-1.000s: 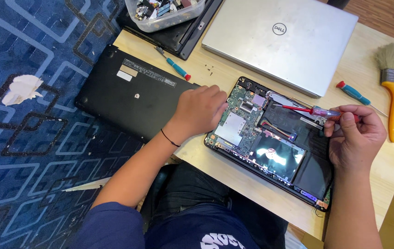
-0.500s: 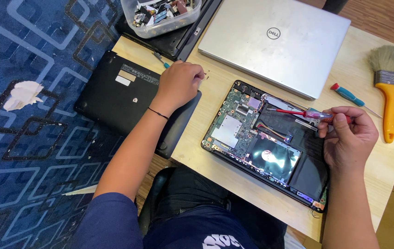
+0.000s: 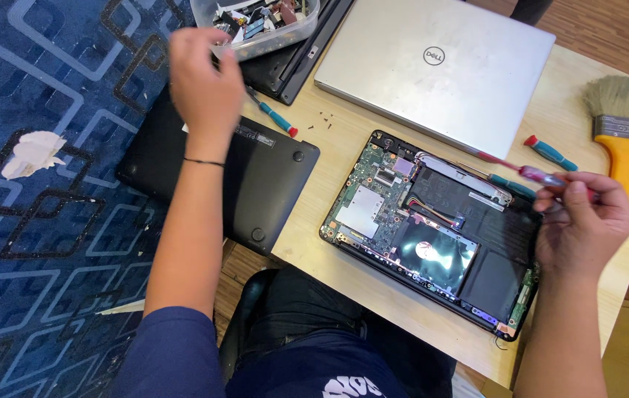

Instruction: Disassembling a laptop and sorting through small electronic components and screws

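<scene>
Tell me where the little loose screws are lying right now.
In the head view, the loose screws lie on the wooden table, between the teal screwdriver on their left and the closed silver laptop on their right, above the opened laptop.

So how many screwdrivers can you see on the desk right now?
3: a teal one by the black cover, another near the brush, and a pink one in the right hand. Others may be hidden.

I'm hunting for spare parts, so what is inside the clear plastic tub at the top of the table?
The clear plastic tub holds a jumble of small dark and metallic parts, too mixed to identify. Its upper part runs out of frame, and the blurred left hand covers its near-left corner.
</scene>
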